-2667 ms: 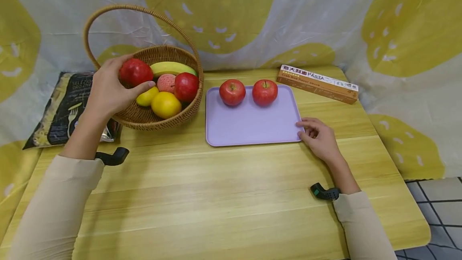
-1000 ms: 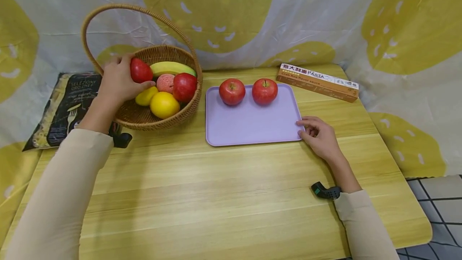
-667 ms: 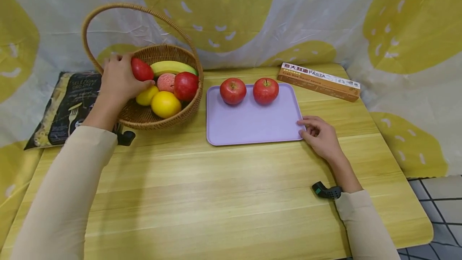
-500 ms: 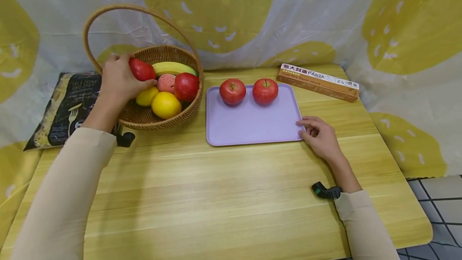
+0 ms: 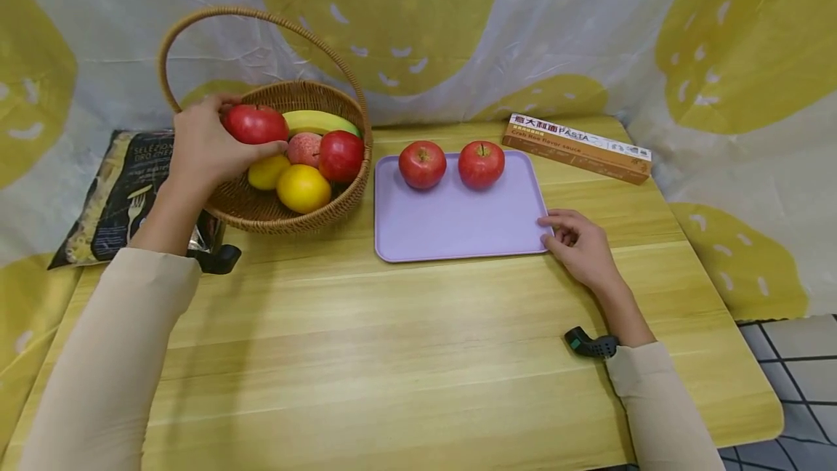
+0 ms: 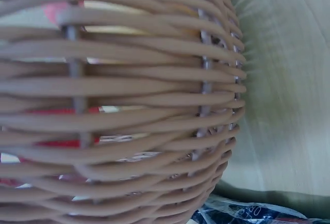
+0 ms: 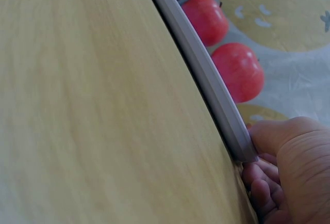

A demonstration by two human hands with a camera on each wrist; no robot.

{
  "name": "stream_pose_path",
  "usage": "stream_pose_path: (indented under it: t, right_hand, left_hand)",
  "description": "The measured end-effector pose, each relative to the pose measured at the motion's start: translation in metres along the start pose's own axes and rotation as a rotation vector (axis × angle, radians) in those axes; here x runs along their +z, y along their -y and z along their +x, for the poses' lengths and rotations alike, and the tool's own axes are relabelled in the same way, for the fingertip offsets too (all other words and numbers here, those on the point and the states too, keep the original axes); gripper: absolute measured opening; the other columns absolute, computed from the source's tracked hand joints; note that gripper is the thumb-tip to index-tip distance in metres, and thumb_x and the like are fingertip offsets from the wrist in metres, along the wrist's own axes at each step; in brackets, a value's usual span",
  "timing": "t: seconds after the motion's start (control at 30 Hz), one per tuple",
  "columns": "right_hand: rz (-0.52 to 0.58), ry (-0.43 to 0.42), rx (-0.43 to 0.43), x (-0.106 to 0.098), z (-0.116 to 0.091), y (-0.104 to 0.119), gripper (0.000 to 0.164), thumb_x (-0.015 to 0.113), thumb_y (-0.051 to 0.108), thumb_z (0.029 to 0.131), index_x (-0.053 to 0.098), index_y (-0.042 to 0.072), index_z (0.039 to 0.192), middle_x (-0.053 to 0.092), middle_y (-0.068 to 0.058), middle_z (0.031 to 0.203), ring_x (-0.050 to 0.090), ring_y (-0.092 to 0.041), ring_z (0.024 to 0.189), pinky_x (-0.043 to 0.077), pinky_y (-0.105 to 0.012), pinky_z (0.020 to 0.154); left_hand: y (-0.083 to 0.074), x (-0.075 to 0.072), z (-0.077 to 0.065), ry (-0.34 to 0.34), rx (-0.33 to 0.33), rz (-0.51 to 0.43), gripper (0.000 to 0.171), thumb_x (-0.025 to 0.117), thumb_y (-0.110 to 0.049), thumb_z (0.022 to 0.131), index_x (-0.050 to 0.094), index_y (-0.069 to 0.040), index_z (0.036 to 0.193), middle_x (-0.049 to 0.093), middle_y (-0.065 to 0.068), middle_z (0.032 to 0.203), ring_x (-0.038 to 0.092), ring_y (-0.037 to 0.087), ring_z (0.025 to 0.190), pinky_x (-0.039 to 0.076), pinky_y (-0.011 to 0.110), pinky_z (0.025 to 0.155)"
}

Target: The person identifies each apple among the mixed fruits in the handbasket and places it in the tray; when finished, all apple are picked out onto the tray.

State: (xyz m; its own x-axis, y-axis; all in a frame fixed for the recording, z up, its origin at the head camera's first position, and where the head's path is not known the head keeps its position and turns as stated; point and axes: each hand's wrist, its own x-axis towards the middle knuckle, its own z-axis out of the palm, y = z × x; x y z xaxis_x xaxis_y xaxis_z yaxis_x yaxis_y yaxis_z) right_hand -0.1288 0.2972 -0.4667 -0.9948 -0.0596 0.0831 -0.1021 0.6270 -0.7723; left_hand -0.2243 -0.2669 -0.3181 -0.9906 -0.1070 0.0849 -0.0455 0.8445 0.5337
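My left hand (image 5: 208,142) grips a red apple (image 5: 255,124) at the left side of the wicker basket (image 5: 281,222), thumb in front of the fruit and fingers behind it. Beside that apple in the basket are a banana (image 5: 320,121), a pink bumpy fruit (image 5: 304,149), a second red apple (image 5: 341,156) and two yellow fruits (image 5: 304,188). The basket's weave (image 6: 129,87) fills most of the left wrist view and the hand is hidden there. My right hand (image 5: 579,247) pinches the right edge of the lilac tray (image 5: 458,227); its thumb and fingers show at the rim in the right wrist view.
Two red apples (image 5: 422,165) stand side by side at the back of the tray. Behind it on the right lies a pasta box (image 5: 577,148). A black food bag (image 5: 124,191) lies left of the basket, whose tall handle (image 5: 261,16) arches over it.
My left hand first reached further over the apple, covering more of it, then drew back slightly left, and more of the apple shows now. The right hand and tray stay put.
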Motion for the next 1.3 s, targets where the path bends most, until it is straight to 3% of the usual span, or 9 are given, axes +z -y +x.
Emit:
stream_pose_path:
  t: [0.2,0.47,0.8,1.13,1.3]
  right_hand:
    - [0.002,0.000,-0.015,0.001,0.000,0.000,0.024,0.071,0.010,0.096,0.076,0.006,0.119,0.064,-0.013,0.135,0.051,-0.015,0.079,0.042,-0.017,0.065]
    - [0.003,0.003,-0.013,0.000,-0.001,0.001,0.024,0.071,0.010,0.096,0.077,0.007,0.118,0.064,-0.013,0.135,0.052,-0.016,0.080,0.042,-0.016,0.065]
    - [-0.001,0.000,-0.022,0.000,-0.001,0.005,0.025,0.072,0.013,0.096,0.076,0.007,0.119,0.064,-0.013,0.135,0.052,-0.014,0.080,0.042,-0.015,0.065]
    - [-0.002,0.011,-0.022,0.000,-0.003,0.004,0.025,0.072,0.013,0.096,0.076,0.005,0.120,0.064,-0.016,0.136,0.052,-0.016,0.080,0.042,-0.014,0.064]
    - [-0.002,0.003,-0.025,0.000,-0.002,0.003,0.025,0.072,0.014,0.096,0.076,0.006,0.120,0.064,-0.015,0.136,0.052,-0.016,0.080,0.042,-0.014,0.065]
  left_hand:
    - [-0.002,0.000,-0.012,-0.014,0.046,-0.031,0.093,0.083,-0.053,0.078,0.049,-0.006,0.150,0.045,0.023,0.153,0.028,0.045,0.146,0.032,0.072,0.111]
    - [-0.014,0.006,-0.035,-0.034,0.101,-0.082,0.088,0.086,-0.051,0.075,0.053,-0.012,0.148,0.051,0.016,0.152,0.043,0.042,0.138,0.043,0.070,0.106]
    - [-0.045,0.015,-0.056,-0.017,0.150,-0.151,0.088,0.089,-0.052,0.072,0.054,-0.018,0.146,0.064,0.009,0.140,0.058,0.033,0.124,0.052,0.062,0.101]
    - [-0.074,0.040,-0.074,-0.014,0.211,-0.274,0.083,0.092,-0.054,0.068,0.061,-0.024,0.138,0.067,-0.001,0.130,0.067,0.020,0.115,0.061,0.047,0.088]
    - [-0.089,0.060,-0.076,-0.001,0.287,-0.365,0.079,0.094,-0.052,0.065,0.064,-0.026,0.134,0.067,-0.006,0.127,0.069,0.014,0.106,0.063,0.037,0.081]
